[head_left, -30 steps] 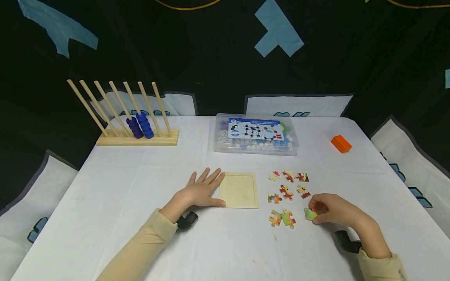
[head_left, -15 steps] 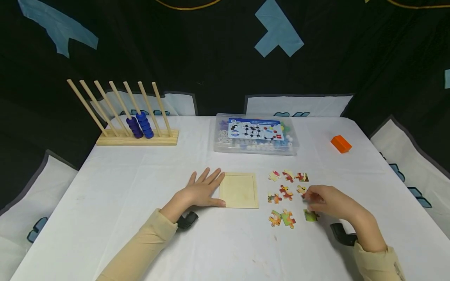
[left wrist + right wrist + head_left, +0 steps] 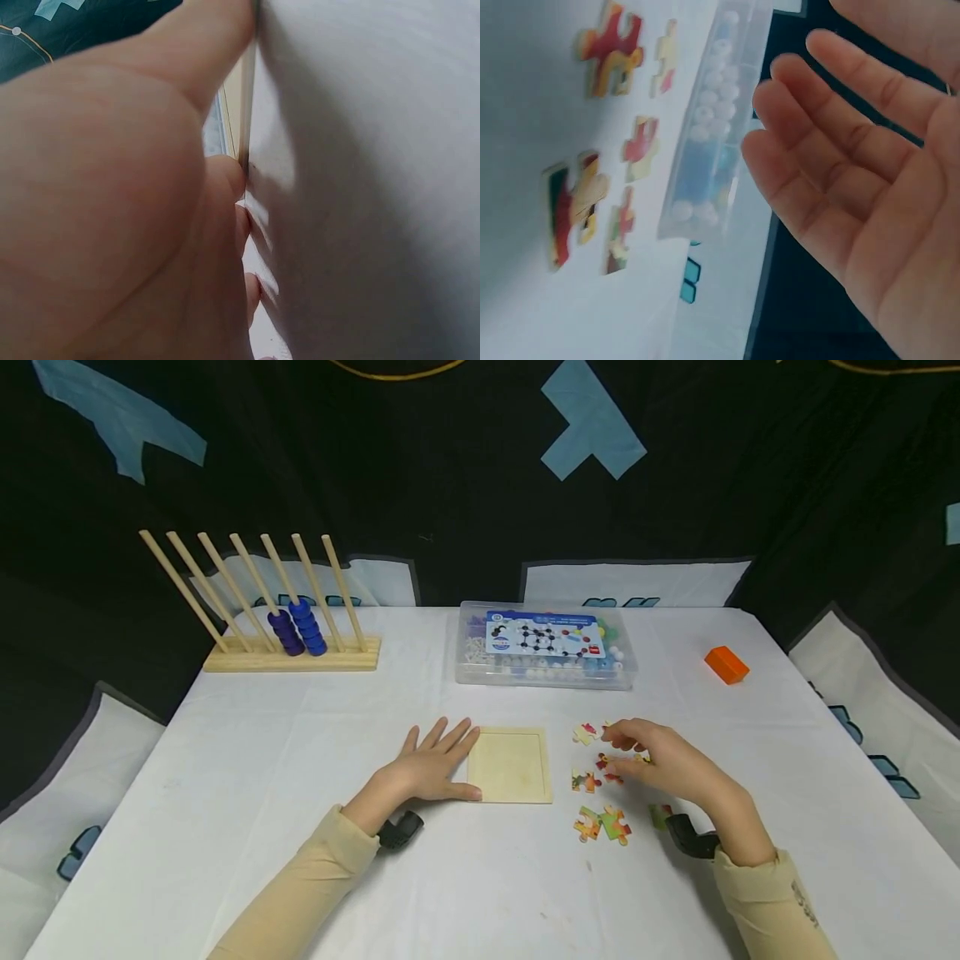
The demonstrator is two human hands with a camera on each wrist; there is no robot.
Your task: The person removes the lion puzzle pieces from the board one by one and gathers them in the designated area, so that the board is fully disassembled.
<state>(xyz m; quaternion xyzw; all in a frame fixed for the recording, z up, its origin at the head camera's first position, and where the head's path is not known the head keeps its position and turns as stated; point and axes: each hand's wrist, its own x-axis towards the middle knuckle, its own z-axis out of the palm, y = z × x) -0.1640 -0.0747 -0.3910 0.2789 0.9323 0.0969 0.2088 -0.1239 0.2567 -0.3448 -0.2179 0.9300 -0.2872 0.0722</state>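
Note:
My left hand (image 3: 429, 772) lies with fingers spread on the table, its thumb and index finger touching the left edge of a square wooden puzzle tray (image 3: 513, 768). In the left wrist view the palm hides most of the tray. My right hand (image 3: 667, 764) hovers over the jigsaw pieces, fingers loosely bent and holding nothing. It covers several of them in the head view. Uncovered are a pale piece (image 3: 584, 734), an orange piece (image 3: 587, 824) and a green piece (image 3: 615, 825). The right wrist view shows a red and yellow piece (image 3: 615, 49) lying below the fingers.
A clear plastic box (image 3: 543, 672) of beads stands behind the tray. At the back left is a wooden peg rack (image 3: 292, 665) with blue and purple rings. An orange block (image 3: 727, 665) lies at the back right. Another green piece (image 3: 660, 816) sits under my right wrist.
My right hand has let go of the green piece at the right and moved left and away from me, over the upper pieces. The left hand has stayed in place.

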